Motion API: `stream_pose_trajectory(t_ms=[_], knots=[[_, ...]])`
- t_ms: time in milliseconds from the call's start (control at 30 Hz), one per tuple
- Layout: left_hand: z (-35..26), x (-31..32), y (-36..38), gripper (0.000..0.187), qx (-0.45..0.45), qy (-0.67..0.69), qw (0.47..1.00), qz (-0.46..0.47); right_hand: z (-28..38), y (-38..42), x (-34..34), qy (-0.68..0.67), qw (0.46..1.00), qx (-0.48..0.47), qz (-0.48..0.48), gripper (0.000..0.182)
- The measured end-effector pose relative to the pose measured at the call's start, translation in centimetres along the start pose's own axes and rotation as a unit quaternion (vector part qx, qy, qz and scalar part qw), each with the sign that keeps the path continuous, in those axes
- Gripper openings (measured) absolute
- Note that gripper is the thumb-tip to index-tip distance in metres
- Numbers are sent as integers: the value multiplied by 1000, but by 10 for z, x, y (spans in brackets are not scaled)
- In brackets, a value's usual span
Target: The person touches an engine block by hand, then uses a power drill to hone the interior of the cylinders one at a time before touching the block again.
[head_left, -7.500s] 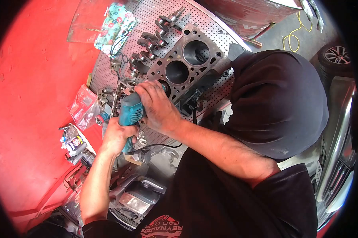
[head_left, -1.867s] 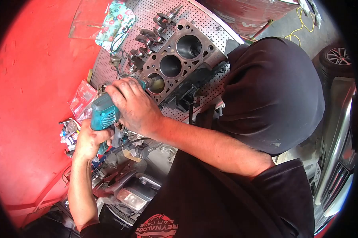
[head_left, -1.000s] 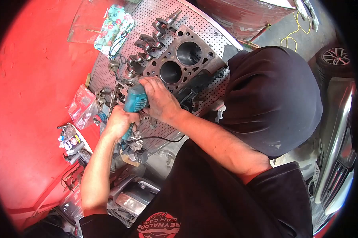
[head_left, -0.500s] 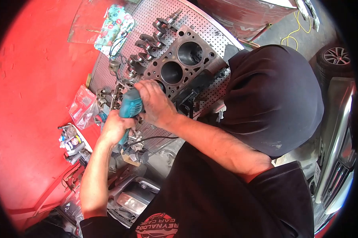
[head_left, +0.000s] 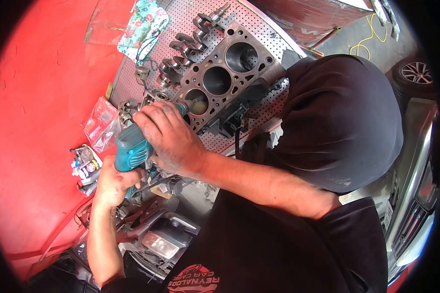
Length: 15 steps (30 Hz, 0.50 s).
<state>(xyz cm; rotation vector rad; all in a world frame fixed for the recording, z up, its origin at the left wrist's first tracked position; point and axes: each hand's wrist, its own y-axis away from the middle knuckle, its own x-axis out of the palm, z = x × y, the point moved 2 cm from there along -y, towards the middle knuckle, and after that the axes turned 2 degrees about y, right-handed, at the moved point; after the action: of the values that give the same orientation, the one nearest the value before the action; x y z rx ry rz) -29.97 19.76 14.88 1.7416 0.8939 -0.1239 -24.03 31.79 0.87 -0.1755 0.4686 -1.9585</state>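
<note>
Teal drill (head_left: 132, 147), tilted, nose at end bore (head_left: 198, 106); grey engine blk (head_left: 234, 78) w/ 3 bores visible

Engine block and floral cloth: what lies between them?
In the head view, the crankshaft lies between the engine block and the floral cloth, with perforated benchtop showing between crankshaft and cloth.

- Turquoise floral-printed cloth (head_left: 151, 19)
- Crumpled clear plastic bag (head_left: 101, 122), its print too small to read
- Looped thin yellow cord (head_left: 359, 47) on grey floor (head_left: 380, 57)
- Black tyre on silver spoked wheel (head_left: 417, 72)
</note>
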Motion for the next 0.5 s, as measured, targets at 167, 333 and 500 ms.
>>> stream_pose_trajectory(t_ms=[167,333,500], knots=[[-2,-5,13,15,1,2,1000,-5,9,-3,1,-17,1000,-6,-3,88],[-1,-10,29,19,-8,11,999,-35,18,-8,-1,-41,999,-32,-2,86],[-5,-13,37,20,-5,11,999,-48,23,-9,3,-34,998,-46,-17,85]])
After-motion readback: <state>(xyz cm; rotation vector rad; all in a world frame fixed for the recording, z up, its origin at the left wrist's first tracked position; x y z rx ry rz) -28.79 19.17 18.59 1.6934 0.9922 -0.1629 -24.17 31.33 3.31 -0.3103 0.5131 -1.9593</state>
